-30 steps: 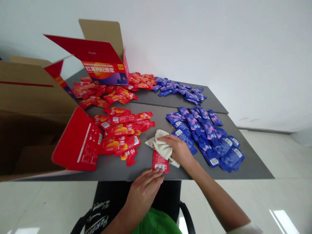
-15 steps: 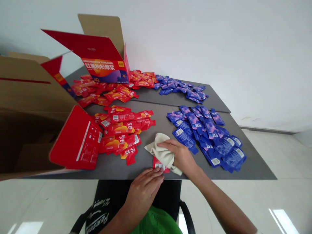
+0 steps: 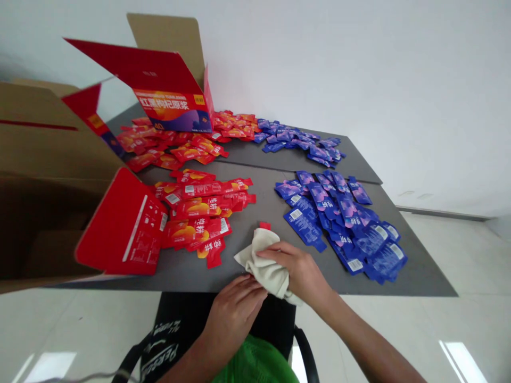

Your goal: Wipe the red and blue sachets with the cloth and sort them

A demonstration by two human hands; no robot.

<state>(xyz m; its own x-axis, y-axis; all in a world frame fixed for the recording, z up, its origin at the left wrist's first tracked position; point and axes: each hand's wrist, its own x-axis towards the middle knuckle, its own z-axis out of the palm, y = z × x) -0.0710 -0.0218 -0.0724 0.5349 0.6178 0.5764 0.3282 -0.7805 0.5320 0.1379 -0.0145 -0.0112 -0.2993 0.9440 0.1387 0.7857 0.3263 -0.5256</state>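
Note:
A cream cloth (image 3: 265, 268) is bunched in my right hand (image 3: 301, 268), its fingers closed round it near the table's front edge. Beneath the cloth lies a red pouch (image 3: 264, 226); only its capped top end shows beyond the cloth, and the rest is hidden. My left hand (image 3: 237, 308) rests at the table edge with its fingers stretched out flat, fingertips against the cloth's lower left side, where the pouch's bottom end is covered. Red pouches (image 3: 199, 210) lie in a heap to the left, blue pouches (image 3: 331, 213) in a heap to the right.
An open carton (image 3: 48, 213) with a red flap (image 3: 123, 234) stands at the left edge. A printed red box (image 3: 175, 109) stands open at the back left. Behind, more red pouches (image 3: 235, 127) and blue pouches (image 3: 295, 139) lie on the grey table (image 3: 415, 266).
My right hand has moved the cloth slightly toward me along the red pouch, uncovering its top end and covering its barcode end. My left hand has stayed nearly in place.

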